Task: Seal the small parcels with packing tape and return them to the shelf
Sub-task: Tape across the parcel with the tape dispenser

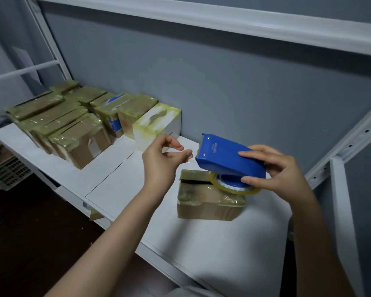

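The right hand [281, 174] grips the blue tape dispenser [223, 157], its fingers covering part of the tape roll [234, 190]. At its 9 o'clock, the left hand [161, 159] pinches a barely visible clear tape end [192, 160]. The small parcel [204, 203] sits on the shelf [116, 185] beneath, its top partly hidden. Taped parcels [73, 125] crowd 10 o'clock.

One blue tape dispenser [227, 156], one lone parcel [208, 202], about nine taped parcels [77, 138], one white box [159, 123]
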